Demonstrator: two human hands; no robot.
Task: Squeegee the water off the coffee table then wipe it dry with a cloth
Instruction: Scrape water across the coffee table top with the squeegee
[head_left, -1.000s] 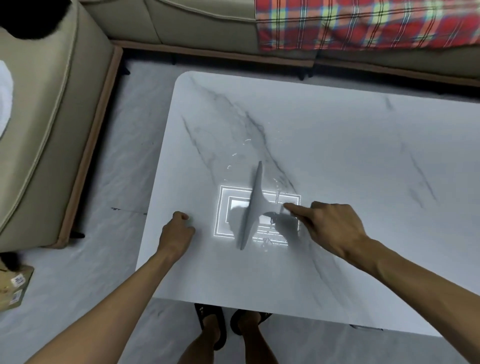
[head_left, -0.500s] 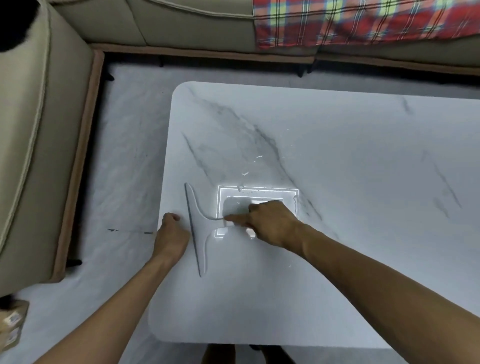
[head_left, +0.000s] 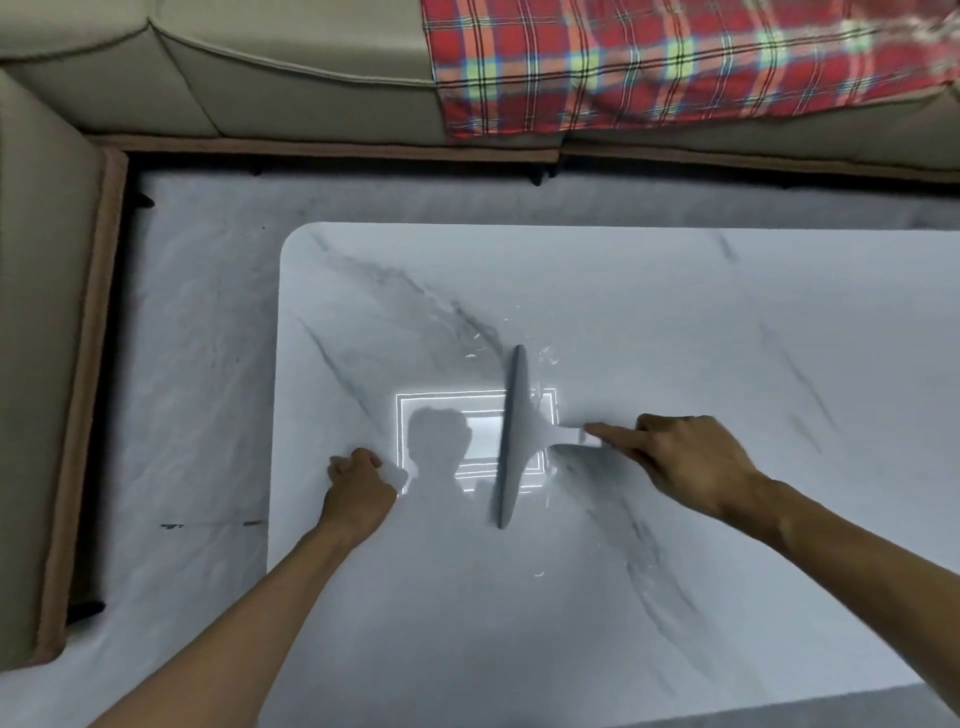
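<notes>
A white marble-look coffee table (head_left: 675, 322) fills the middle of the head view. A grey squeegee (head_left: 514, 436) stands on it near the centre, its long blade running away from me. My right hand (head_left: 680, 460) grips the squeegee's short handle from the right, index finger stretched along it. Water drops and streaks (head_left: 483, 348) glint just beyond the blade's far end, and a few more lie to its near right. My left hand (head_left: 358, 486) rests as a closed fist on the table's left part, holding nothing. No cloth is visible on the table.
A beige sofa (head_left: 260, 78) runs along the far side, with a red plaid blanket (head_left: 675, 62) draped over it. Another beige seat (head_left: 36, 338) stands at the left. Grey floor (head_left: 197, 364) lies between them and the table. A bright ceiling-light reflection (head_left: 431, 415) shows on the tabletop.
My right hand has carried the squeegee from beside my left fist at the table's left edge back to the right, near the centre. My left fist has stayed put.
</notes>
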